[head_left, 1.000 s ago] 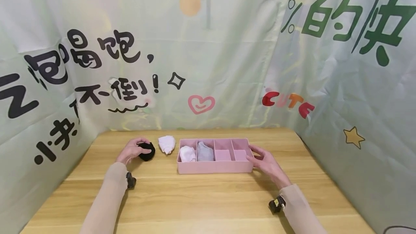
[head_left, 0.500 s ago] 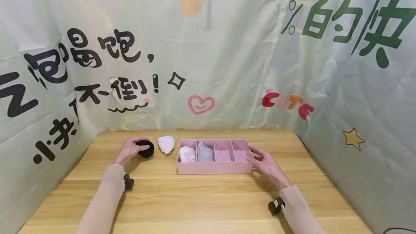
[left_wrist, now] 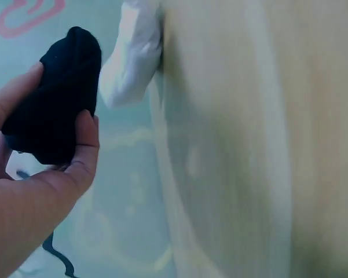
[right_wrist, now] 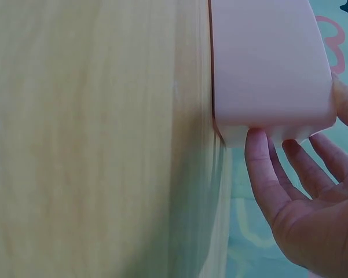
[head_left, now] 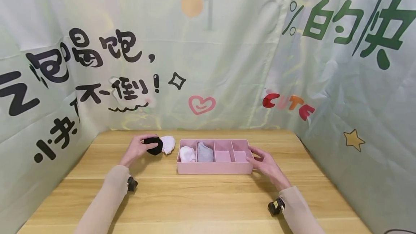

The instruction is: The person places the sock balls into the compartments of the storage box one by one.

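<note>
Held up by my left hand (head_left: 137, 150) is a balled-up black sock (head_left: 154, 146), pinched between thumb and fingers. In the left wrist view the black sock (left_wrist: 61, 95) appears lifted off the table, near a white sock (left_wrist: 133, 55). That balled white sock (head_left: 168, 144) lies on the table, left of the pink divided box (head_left: 214, 168). A whitish sock (head_left: 187, 154) fills the box's leftmost compartment, and a grey sock (head_left: 205, 152) the one beside it. My right hand (head_left: 267, 164) grips the box's right end, thumb over the rim, fingertips against the outer wall (right_wrist: 272, 63).
The wooden table (head_left: 201, 201) reaches back to a pale printed curtain (head_left: 227, 64), which also stands at both sides. Two compartments at the box's right have bare floors. A small black camera is strapped to each wrist.
My left hand first shifted slightly left with the black sock, then moved right and a little upward. The black sock now overlaps the white sock's left side in the head view. Right hand and box stay still.
</note>
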